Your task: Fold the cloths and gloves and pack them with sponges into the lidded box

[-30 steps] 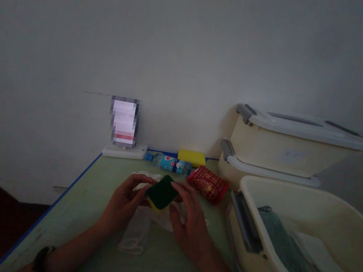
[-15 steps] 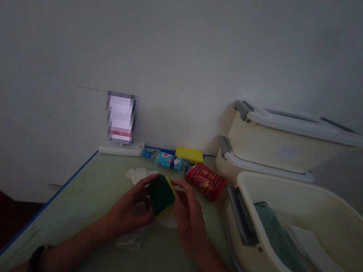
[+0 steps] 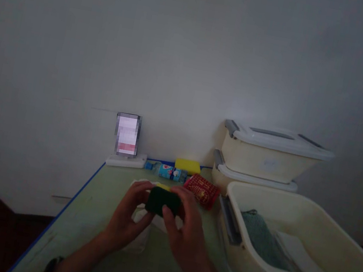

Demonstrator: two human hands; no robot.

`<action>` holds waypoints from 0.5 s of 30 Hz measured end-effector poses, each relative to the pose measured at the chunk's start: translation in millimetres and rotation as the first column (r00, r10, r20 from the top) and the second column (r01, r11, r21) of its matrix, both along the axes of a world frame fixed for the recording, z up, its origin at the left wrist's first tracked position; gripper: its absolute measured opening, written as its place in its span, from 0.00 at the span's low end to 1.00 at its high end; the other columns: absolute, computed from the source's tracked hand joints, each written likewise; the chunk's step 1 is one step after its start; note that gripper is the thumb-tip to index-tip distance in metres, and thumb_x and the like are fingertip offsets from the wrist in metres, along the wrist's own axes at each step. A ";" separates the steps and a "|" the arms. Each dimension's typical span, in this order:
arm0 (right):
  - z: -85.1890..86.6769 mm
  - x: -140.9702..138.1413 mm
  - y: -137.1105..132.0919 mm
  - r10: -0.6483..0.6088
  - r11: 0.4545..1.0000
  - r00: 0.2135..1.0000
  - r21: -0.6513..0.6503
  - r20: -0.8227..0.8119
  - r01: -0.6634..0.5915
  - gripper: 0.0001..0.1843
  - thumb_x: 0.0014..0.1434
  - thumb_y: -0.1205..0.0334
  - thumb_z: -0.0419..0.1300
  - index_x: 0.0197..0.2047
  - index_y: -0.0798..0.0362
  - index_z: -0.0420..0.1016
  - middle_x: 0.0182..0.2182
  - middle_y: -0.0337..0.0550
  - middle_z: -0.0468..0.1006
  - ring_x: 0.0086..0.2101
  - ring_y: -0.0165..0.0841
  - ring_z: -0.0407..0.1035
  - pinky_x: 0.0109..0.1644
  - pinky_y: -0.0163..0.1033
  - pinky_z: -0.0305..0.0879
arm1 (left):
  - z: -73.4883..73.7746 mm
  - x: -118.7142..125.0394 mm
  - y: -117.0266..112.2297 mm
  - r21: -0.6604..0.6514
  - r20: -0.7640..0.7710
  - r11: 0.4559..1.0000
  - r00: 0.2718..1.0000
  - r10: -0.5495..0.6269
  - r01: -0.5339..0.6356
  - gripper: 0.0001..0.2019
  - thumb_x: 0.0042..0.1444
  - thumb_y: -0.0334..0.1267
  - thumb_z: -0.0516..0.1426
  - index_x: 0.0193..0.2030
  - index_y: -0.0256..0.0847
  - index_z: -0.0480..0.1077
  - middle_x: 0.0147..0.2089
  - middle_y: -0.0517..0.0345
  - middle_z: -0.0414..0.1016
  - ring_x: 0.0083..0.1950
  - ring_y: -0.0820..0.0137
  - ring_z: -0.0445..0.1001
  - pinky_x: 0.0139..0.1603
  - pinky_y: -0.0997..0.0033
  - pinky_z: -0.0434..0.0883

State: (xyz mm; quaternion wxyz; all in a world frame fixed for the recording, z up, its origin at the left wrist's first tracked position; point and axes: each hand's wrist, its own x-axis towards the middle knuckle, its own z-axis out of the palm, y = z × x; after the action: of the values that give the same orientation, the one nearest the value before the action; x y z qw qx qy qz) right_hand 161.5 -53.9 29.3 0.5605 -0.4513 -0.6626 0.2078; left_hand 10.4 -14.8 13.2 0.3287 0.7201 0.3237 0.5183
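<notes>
A scouring sponge (image 3: pixel 162 201), dark green on the side facing me and yellow behind, is held up between both hands above the table. My left hand (image 3: pixel 129 213) grips its left end, thumb underneath and fingers along the top. My right hand (image 3: pixel 186 226) closes on the right end, with the thumb pressed against the green face. Below and behind the hands lies a crumpled whitish plastic bag (image 3: pixel 138 238), partly hidden by them.
At the back lie a plastic bottle (image 3: pixel 170 172), a yellow sponge (image 3: pixel 188 166) and a red patterned packet (image 3: pixel 202 190). A phone (image 3: pixel 128 135) leans above a white power strip (image 3: pixel 126 160). To the right, an open cream bin (image 3: pixel 296 201) holds a green cloth (image 3: pixel 260 236); lidded boxes (image 3: pixel 262 157) are stacked behind.
The sponge has turned from a tilted pose to nearly level, its green face toward me. My right thumb has shifted onto that face. The whole view has tilted up slightly.
</notes>
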 end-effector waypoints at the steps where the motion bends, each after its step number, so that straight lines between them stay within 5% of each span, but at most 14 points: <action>1: 9.8 1.7 -3.7 -0.028 0.999 0.998 0.037 0.051 0.027 0.17 0.56 0.65 0.52 0.50 0.50 0.60 0.49 0.49 0.64 0.51 0.38 0.60 0.53 0.49 0.61 | 3.9 0.9 -1.8 0.008 0.014 1.000 1.000 0.005 -0.005 0.19 0.51 0.33 0.54 0.50 0.45 0.57 0.50 0.49 0.60 0.46 0.65 0.68 0.44 0.64 0.70; 6: 63.7 33.5 -21.6 -0.143 0.987 0.977 0.089 0.160 0.130 0.18 0.55 0.65 0.54 0.50 0.49 0.61 0.50 0.48 0.64 0.51 0.38 0.60 0.53 0.48 0.61 | 23.5 21.9 -3.4 -0.056 -0.088 0.996 0.994 0.064 -0.069 0.12 0.54 0.37 0.52 0.46 0.44 0.61 0.51 0.50 0.57 0.42 0.68 0.68 0.38 0.67 0.71; 10: 90.9 78.2 -27.7 -0.195 0.981 0.966 0.038 0.168 0.191 0.17 0.54 0.64 0.54 0.49 0.49 0.61 0.45 0.46 0.70 0.44 0.37 0.67 0.48 0.46 0.66 | 42.4 64.8 -1.8 -0.260 -0.144 0.964 0.985 -0.100 0.060 0.16 0.55 0.46 0.50 0.47 0.41 0.61 0.51 0.47 0.58 0.41 0.66 0.69 0.31 0.68 0.73; 13: 98.9 111.1 -31.5 -0.229 0.972 0.957 -0.016 0.178 0.235 0.16 0.54 0.64 0.55 0.47 0.50 0.62 0.43 0.46 0.72 0.39 0.35 0.70 0.43 0.44 0.68 | 59.5 105.2 -3.6 -0.517 -0.052 0.825 0.954 -0.296 0.228 0.22 0.54 0.52 0.48 0.51 0.41 0.58 0.49 0.45 0.63 0.44 0.61 0.70 0.24 0.69 0.73; 15: 101.1 129.0 -35.5 -0.241 0.965 0.957 -0.067 0.160 0.255 0.16 0.53 0.63 0.55 0.46 0.51 0.62 0.42 0.46 0.73 0.37 0.34 0.71 0.40 0.42 0.70 | 67.1 130.1 -5.3 -0.627 0.013 0.734 0.947 -0.322 0.259 0.28 0.49 0.53 0.52 0.53 0.41 0.55 0.51 0.43 0.64 0.41 0.59 0.72 0.19 0.69 0.72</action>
State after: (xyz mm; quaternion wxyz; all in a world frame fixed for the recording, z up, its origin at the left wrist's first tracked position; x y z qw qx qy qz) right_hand 290.5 -89.4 130.4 0.5102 -0.5693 -0.6315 0.1297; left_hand 140.6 -20.1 80.3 0.6082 0.6369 0.3751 0.2895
